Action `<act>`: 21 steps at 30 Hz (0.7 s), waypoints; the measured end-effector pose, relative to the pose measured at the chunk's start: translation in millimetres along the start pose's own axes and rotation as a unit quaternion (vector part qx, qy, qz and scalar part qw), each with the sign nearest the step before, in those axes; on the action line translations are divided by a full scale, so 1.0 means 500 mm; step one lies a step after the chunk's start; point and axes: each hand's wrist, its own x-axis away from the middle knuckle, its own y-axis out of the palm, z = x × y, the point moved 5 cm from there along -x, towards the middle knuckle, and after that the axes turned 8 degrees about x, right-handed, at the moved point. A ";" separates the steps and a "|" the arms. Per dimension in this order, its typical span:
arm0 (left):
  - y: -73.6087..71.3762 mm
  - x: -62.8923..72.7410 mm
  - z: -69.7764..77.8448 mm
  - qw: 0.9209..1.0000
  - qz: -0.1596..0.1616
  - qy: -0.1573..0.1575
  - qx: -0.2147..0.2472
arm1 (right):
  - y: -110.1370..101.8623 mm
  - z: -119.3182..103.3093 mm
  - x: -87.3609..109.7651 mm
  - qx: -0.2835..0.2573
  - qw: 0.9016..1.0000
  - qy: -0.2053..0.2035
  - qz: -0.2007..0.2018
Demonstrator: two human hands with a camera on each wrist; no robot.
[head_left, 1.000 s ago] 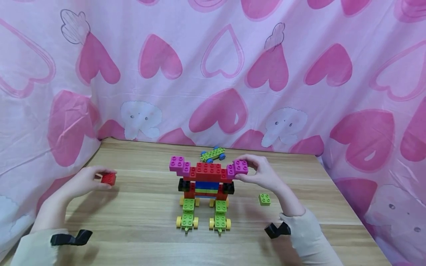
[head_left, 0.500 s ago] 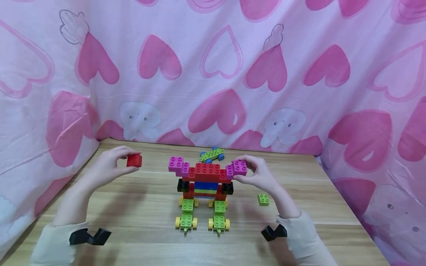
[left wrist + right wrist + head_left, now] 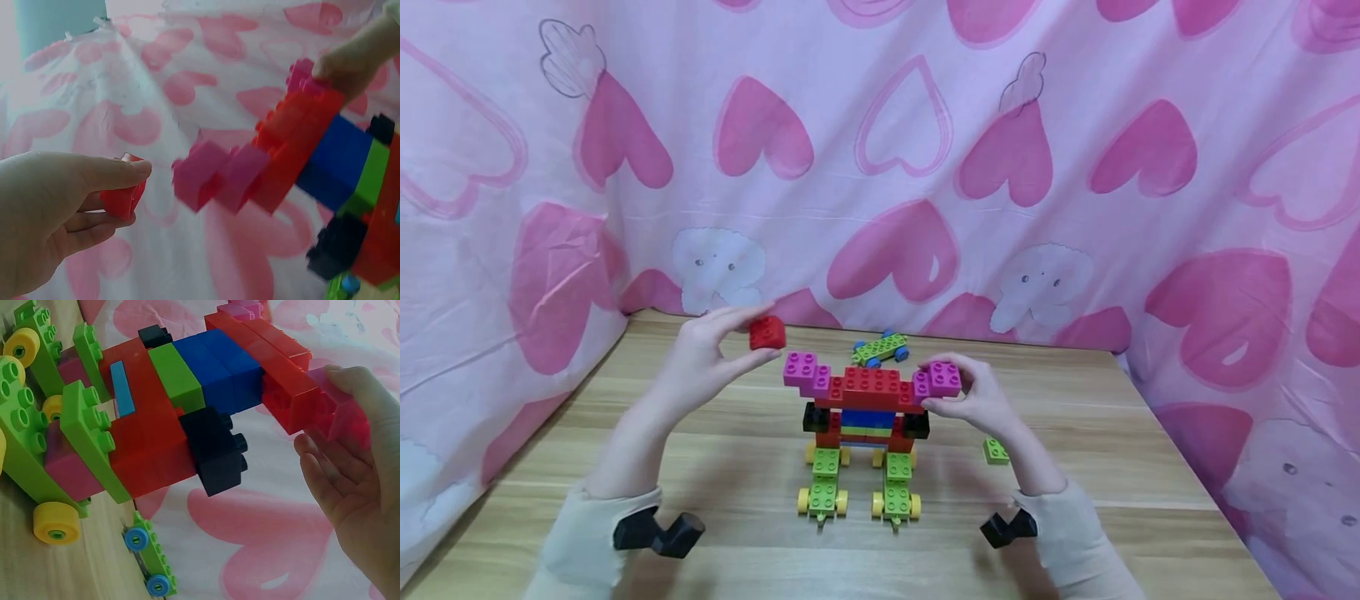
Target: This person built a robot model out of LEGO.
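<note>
Between thumb and fingers, my left hand pinches a red toy brick in the air, up and left of the built figure. The figure, made of toy bricks, stands at the table's middle: a red top, pink stepped arms, a blue and lime middle, black side bricks, and green wheeled bases with yellow wheels. My right hand holds the pink brick at the end of the right arm. In the left wrist view, the red brick is a short gap from the left pink arm.
A green wheeled base with blue wheels is behind the figure. One loose lime brick lies right of it, partly behind my right forearm. A pink heart-patterned curtain hangs around the wooden table.
My left hand has risen and moved right with the red brick, from the table's left side to near the left pink arm. The right hand stays on the pink brick.
</note>
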 end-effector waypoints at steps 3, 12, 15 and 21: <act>0.017 -0.014 0.023 0.999 -0.016 -0.004 0.031 | 0.004 0.006 0.001 -0.014 1.000 0.018 -0.006; 0.081 -0.043 0.075 0.994 -0.079 0.030 0.067 | 0.013 0.013 0.004 -0.010 0.999 0.041 -0.019; 0.102 -0.048 0.085 0.992 -0.100 0.044 0.069 | 0.014 0.014 0.004 -0.008 0.999 0.045 -0.022; 0.137 -0.058 0.103 0.987 -0.138 0.058 0.055 | 0.013 0.016 0.003 -0.013 0.999 0.044 -0.019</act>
